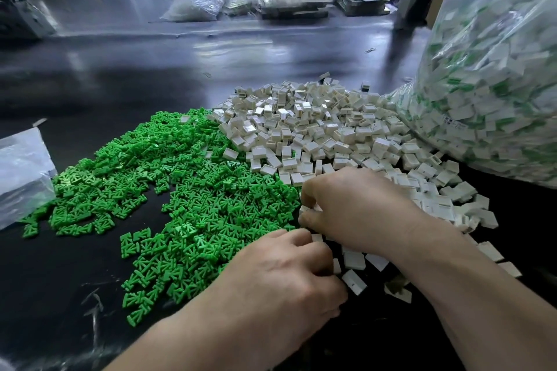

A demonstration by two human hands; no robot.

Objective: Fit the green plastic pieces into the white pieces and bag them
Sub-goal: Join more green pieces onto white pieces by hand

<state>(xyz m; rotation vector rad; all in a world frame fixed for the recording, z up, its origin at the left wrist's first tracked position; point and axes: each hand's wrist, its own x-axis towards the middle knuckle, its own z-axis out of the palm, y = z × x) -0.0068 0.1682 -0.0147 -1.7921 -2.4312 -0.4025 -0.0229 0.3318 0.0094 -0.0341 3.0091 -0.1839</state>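
A wide heap of small green plastic pieces (168, 190) covers the black table on the left. Beside it on the right lies a heap of small white square pieces (316, 129). My right hand (355, 208) sits where the two heaps meet, fingers curled around white pieces (304, 210) at its fingertips. My left hand (283, 274) is just below it, knuckles up, fingers curled under; what they hold is hidden. A large clear bag (494, 78) filled with white pieces fitted with green ones stands at the right.
An empty clear plastic bag (21, 172) lies at the left edge. Loose white pieces (354, 260) lie scattered under my right forearm. Across a dark conveyor-like surface (211, 48) at the back are more plastic bags (196, 6) and trays (289, 0).
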